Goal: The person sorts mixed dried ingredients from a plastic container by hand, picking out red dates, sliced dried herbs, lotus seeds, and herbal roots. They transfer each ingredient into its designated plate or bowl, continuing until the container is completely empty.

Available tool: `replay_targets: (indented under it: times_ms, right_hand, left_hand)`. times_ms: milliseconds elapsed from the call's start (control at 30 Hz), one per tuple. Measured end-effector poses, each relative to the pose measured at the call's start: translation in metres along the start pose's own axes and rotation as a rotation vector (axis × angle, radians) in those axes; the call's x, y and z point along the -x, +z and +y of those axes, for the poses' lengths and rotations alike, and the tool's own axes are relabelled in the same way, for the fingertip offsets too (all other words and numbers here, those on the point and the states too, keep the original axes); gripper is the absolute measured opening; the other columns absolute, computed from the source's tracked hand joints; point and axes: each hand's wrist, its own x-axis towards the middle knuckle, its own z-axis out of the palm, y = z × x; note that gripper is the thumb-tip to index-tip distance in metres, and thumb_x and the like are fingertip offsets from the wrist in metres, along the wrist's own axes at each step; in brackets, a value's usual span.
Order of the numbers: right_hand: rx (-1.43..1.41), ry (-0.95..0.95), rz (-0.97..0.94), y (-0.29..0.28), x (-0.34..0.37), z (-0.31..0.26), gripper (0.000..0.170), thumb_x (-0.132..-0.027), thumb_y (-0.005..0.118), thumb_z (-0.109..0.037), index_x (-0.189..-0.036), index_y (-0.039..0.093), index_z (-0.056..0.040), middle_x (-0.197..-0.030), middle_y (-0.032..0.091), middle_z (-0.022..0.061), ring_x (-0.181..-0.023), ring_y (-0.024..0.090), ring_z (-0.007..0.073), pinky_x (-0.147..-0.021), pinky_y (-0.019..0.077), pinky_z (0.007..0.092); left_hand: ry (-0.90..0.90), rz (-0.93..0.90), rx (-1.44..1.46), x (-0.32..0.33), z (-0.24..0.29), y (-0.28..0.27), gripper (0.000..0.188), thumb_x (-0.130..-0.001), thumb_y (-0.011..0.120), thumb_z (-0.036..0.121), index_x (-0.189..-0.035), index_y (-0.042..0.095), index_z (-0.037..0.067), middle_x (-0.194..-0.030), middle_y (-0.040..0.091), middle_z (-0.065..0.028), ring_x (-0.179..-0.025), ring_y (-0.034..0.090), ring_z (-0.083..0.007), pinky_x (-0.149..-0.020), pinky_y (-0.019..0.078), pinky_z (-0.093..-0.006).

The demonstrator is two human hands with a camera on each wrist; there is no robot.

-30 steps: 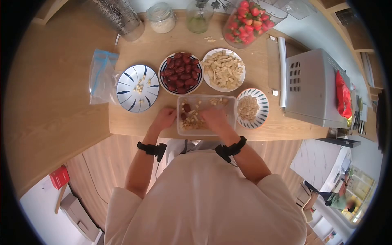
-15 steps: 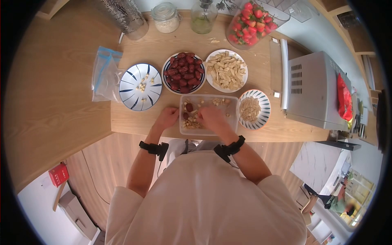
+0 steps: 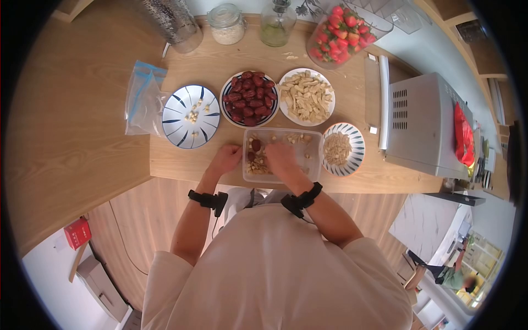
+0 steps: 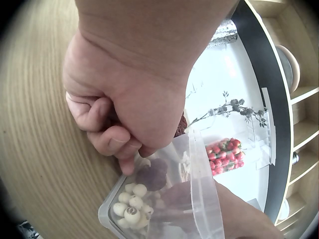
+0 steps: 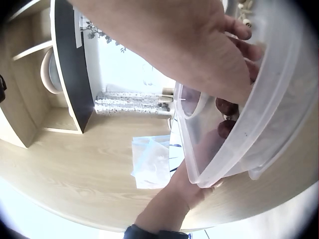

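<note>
A clear plastic box [image 3: 283,177] on the wooden table holds two red dates [image 3: 256,144], round white pieces [image 4: 132,204] and pale bits. Against its left end, my left hand [image 3: 225,159] has its fingers curled at the rim; in the left wrist view one fingertip touches the box edge. My right hand [image 3: 281,159] reaches down inside, palm low, near the dates. Its fingers [image 5: 249,50] are loosely bent and spread in the right wrist view, with nothing visible between them, though what they touch below is hidden.
Around the box stand a blue-striped plate [image 3: 179,129], a bowl of dates [image 3: 249,99], a plate of pale slices [image 3: 306,96] and a plate of thin pieces [image 3: 336,148]. Behind are jars [image 3: 226,27] and strawberries [image 3: 338,36]; a zip bag [image 3: 144,104] lies left, a grey appliance [image 3: 418,121] right.
My right hand has shifted slightly left inside the box, and its wrist has turned a little. The left hand has stayed at the box's left end. The head view has shifted slightly.
</note>
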Motion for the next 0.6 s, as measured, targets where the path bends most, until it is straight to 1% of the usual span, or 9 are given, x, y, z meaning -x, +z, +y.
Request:
replay_targets:
  times_ms: [167, 233, 267, 333, 367, 433, 467, 533, 600]
  right_hand:
    - [0.005, -0.003, 0.034, 0.0, 0.001, 0.006, 0.008, -0.081, 0.065, -0.012, -0.084, 0.072, -0.0091, -0.087, 0.072, 0.0131, -0.083, 0.071, 0.0312, -0.068, 0.0561, 0.044]
    - [-0.139, -0.057, 0.076, -0.001, 0.002, 0.01, 0.007, -0.082, 0.066, -0.014, -0.083, 0.071, -0.0089, -0.088, 0.071, 0.0122, -0.083, 0.07, 0.0324, -0.07, 0.0551, 0.0449]
    - [-0.138, -0.057, 0.075, -0.001, 0.001, 0.01, 0.007, -0.082, 0.066, -0.014, -0.083, 0.071, -0.0089, -0.088, 0.071, 0.0122, -0.083, 0.07, 0.0324, -0.07, 0.0551, 0.0449]
    - [-0.335, 0.019, 0.053, -0.001, -0.002, 0.007, 0.018, -0.082, 0.07, -0.026, -0.086, 0.071, -0.0082, -0.084, 0.07, 0.0142, -0.083, 0.068, 0.0356, -0.072, 0.0542, 0.047]
    - [-0.335, 0.019, 0.052, -0.001, -0.003, 0.005, 0.018, -0.082, 0.07, -0.026, -0.086, 0.071, -0.0082, -0.084, 0.07, 0.0142, -0.083, 0.068, 0.0356, -0.072, 0.0542, 0.047]
    - [-0.351, 0.051, 0.093, -0.002, -0.005, 0.0, 0.026, -0.083, 0.071, -0.023, -0.102, 0.065, -0.0071, -0.092, 0.071, 0.0136, -0.091, 0.068, 0.0345, -0.074, 0.0548, 0.0462]
    - [-0.352, 0.051, 0.093, -0.003, -0.006, -0.001, 0.026, -0.083, 0.071, -0.023, -0.102, 0.065, -0.0071, -0.092, 0.071, 0.0136, -0.091, 0.068, 0.0345, -0.074, 0.0548, 0.0462]
    - [-0.29, 0.072, 0.033, -0.004, -0.007, -0.004, 0.036, -0.083, 0.073, -0.026, -0.111, 0.06, -0.008, -0.094, 0.071, 0.0157, -0.093, 0.068, 0.0352, -0.076, 0.0554, 0.0465]
    - [-0.253, 0.07, 0.028, 0.001, -0.01, -0.005, 0.038, -0.083, 0.073, -0.029, -0.113, 0.061, -0.0091, -0.095, 0.071, 0.0158, -0.09, 0.068, 0.0362, -0.076, 0.0551, 0.0473]
  left_hand:
    - [0.006, 0.006, -0.021, 0.004, 0.008, -0.001, 0.046, -0.097, 0.057, 0.041, -0.087, 0.071, -0.001, -0.06, 0.059, -0.0071, -0.058, 0.052, -0.0137, -0.058, 0.0457, -0.0348]
    - [-0.003, 0.003, -0.021, 0.003, 0.008, -0.001, 0.046, -0.097, 0.057, 0.041, -0.086, 0.071, -0.001, -0.06, 0.059, -0.0074, -0.057, 0.051, -0.0141, -0.058, 0.0458, -0.0352]
    - [0.0, 0.004, -0.026, 0.003, 0.007, -0.001, 0.046, -0.097, 0.058, 0.041, -0.086, 0.071, -0.002, -0.06, 0.059, -0.0072, -0.057, 0.051, -0.014, -0.057, 0.0454, -0.0351]
    - [0.002, 0.004, -0.03, 0.001, 0.003, -0.001, 0.046, -0.097, 0.058, 0.04, -0.086, 0.071, -0.002, -0.06, 0.058, -0.007, -0.057, 0.05, -0.0139, -0.057, 0.045, -0.0349]
    - [0.002, 0.0, -0.004, 0.001, 0.002, 0.0, 0.045, -0.097, 0.058, 0.04, -0.085, 0.071, -0.002, -0.059, 0.058, -0.0067, -0.056, 0.05, -0.0137, -0.056, 0.0445, -0.0347]
    - [0.001, -0.004, 0.022, 0.0, -0.001, 0.0, 0.044, -0.097, 0.058, 0.039, -0.085, 0.07, -0.002, -0.059, 0.057, -0.0063, -0.056, 0.049, -0.0135, -0.055, 0.044, -0.0345]
    - [-0.001, -0.007, 0.008, -0.001, -0.002, 0.0, 0.043, -0.097, 0.057, 0.038, -0.085, 0.071, -0.001, -0.058, 0.056, -0.0056, -0.056, 0.049, -0.0128, -0.055, 0.0436, -0.0341]
    - [-0.003, -0.01, -0.006, -0.001, -0.002, 0.0, 0.042, -0.098, 0.057, 0.037, -0.085, 0.071, -0.001, -0.058, 0.056, -0.0049, -0.056, 0.049, -0.0122, -0.054, 0.0432, -0.0338]
    - [-0.002, -0.012, 0.017, 0.001, 0.001, 0.0, 0.04, -0.098, 0.056, 0.035, -0.087, 0.073, 0.001, -0.058, 0.055, -0.004, -0.057, 0.05, -0.0109, -0.054, 0.0433, -0.0333]
